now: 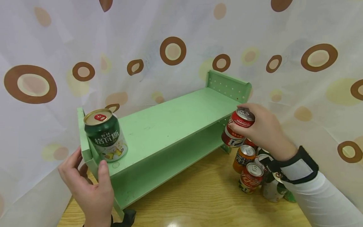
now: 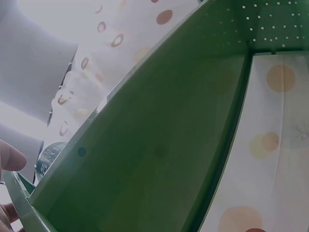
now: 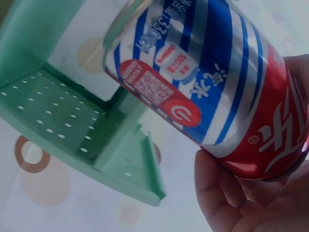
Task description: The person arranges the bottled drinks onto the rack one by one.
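Observation:
A green two-tier shelf (image 1: 170,116) stands at an angle on the wooden table. My left hand (image 1: 92,189) grips its left end panel (image 1: 85,135), thumb in front and fingers round the outer side. On the top board, against that panel, stands a green and white drink can (image 1: 106,135) with a gold lid and red tab. My right hand (image 1: 262,132) holds a red soda can (image 1: 238,126) in the air near the shelf's right front corner, its lid upward and tilted. Blue and white stripes show on this soda can (image 3: 193,72) in the right wrist view.
Beneath my right hand, several cans crowd together on the table (image 1: 193,195), among them an orange can (image 1: 244,157) and a red can (image 1: 250,177). My right forearm partly hides the group. A patterned white curtain (image 1: 181,25) hangs behind the shelf.

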`<state>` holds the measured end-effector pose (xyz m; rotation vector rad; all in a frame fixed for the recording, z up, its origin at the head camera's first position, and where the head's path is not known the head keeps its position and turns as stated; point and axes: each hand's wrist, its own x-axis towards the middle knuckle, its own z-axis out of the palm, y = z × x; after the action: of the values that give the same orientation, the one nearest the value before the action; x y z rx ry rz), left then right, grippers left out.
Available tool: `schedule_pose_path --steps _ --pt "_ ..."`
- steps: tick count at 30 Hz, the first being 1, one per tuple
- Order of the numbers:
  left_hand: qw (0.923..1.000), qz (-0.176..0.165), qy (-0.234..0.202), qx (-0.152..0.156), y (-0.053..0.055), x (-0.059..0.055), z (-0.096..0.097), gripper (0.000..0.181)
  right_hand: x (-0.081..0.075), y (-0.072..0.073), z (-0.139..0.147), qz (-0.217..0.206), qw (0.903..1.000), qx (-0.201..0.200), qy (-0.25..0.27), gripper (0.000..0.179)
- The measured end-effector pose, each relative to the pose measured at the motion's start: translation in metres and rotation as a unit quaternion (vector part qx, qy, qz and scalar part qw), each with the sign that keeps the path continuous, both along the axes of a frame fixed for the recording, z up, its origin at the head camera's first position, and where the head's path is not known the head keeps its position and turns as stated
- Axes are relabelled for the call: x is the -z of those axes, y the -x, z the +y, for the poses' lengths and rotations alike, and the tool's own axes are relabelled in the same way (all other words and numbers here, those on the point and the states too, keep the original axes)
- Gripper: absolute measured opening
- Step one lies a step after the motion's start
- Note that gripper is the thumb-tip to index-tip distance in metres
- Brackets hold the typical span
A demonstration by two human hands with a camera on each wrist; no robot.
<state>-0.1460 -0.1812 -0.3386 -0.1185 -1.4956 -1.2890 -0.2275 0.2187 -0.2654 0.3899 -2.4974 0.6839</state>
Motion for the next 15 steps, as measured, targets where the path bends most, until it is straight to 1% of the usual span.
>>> schedule_pose_path --steps 3,5,15 --pt "1.0000 0.001 0.000 -0.001 0.000 -0.001 0.000 0.056 -0.012 0.002 -0.002 -0.022 0.9997 0.000 0.001 0.059" --pt "1.0000 0.003 -0.001 0.001 0.000 -0.001 0.001 0.057 -0.019 0.004 -0.003 -0.030 0.9996 -0.002 0.000 0.059" --pt "1.0000 0.005 -0.005 0.001 0.001 0.000 0.000 0.058 -0.047 0.016 -0.014 -0.044 0.9988 -0.013 -0.014 0.060"
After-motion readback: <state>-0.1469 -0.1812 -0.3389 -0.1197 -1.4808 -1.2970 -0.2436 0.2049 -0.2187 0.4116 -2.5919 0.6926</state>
